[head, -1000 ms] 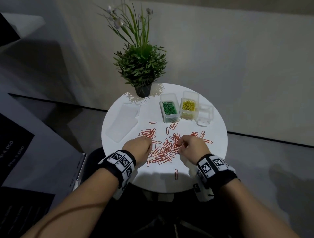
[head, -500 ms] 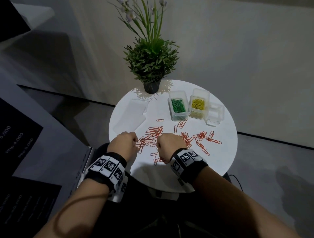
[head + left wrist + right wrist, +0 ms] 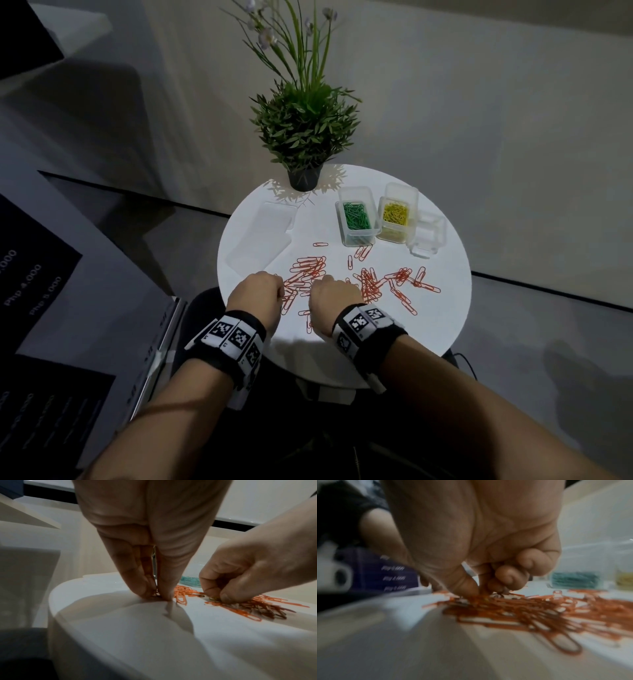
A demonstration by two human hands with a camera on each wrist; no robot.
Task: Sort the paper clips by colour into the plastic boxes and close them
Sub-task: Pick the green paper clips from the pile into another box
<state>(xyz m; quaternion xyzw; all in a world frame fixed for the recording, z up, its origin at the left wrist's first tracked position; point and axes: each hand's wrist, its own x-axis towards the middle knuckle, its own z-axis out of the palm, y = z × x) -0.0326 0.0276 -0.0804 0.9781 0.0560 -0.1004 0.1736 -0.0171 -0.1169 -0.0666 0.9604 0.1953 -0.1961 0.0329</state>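
Note:
Orange paper clips (image 3: pixel 371 284) lie scattered over the middle of the round white table (image 3: pixel 445 308). My left hand (image 3: pixel 279 291) pinches a few of them at the pile's left end, its thumb and fingers pressed together on the tabletop (image 3: pixel 157 596). Right beside it, my right hand (image 3: pixel 318 286) is curled over the pile and pinches clips between thumb and fingertips (image 3: pixel 481 593). At the back right stand three open clear boxes: one with green clips (image 3: pixel 354 219), one with yellow clips (image 3: pixel 397 214), and an empty one (image 3: pixel 426 236).
Clear plastic lids (image 3: pixel 263 233) lie at the back left of the table. A potted plant (image 3: pixel 305 178) stands at the far edge, behind the boxes. A dark printed board (image 3: pixel 30 284) leans to my left, beyond the table.
My right hand has crossed from the right side of the pile to the left part, close to my left hand. The left hand has stayed at the pile's left end.

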